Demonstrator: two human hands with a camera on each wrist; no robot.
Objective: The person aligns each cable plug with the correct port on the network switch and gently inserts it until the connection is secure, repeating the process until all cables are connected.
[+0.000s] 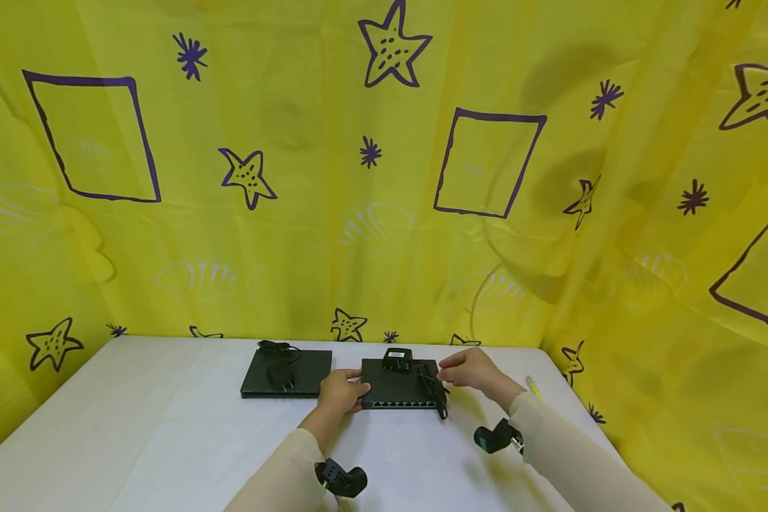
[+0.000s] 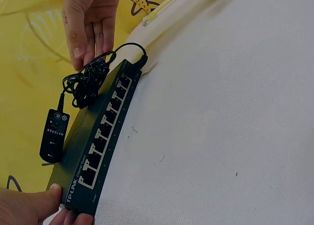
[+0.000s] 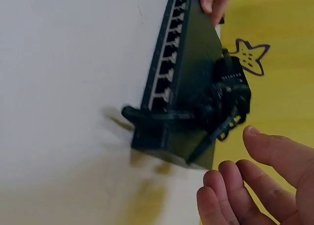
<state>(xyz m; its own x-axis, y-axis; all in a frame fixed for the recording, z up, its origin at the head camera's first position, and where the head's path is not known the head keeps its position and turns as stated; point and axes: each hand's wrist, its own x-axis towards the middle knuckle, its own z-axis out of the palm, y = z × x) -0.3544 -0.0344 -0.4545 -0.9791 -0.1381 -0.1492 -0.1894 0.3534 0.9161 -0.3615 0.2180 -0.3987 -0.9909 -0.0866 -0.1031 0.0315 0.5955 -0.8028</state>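
A black TP-LINK Ethernet switch [image 1: 390,390], its row of ports facing me, is held at its left end by my left hand [image 1: 342,391]. The thumb lies on top and the fingers are tucked underneath [image 2: 78,219]. On the switch rest a black NETGEAR power adapter [image 2: 54,136] and its bundled cord [image 2: 88,82]. The cord's end reaches the front right corner; whether it is plugged in I cannot tell. Beside the right end, my right hand [image 1: 476,370] hovers with relaxed fingers, apart from the cord in the right wrist view [image 3: 265,181].
Left of my left hand lies another flat black box [image 1: 313,366] with a black power adapter [image 1: 281,375] and coiled cord on it. A small yellow item [image 1: 533,387] is partly behind my right wrist. The white table [image 1: 166,427] meets a yellow patterned curtain [image 1: 307,235].
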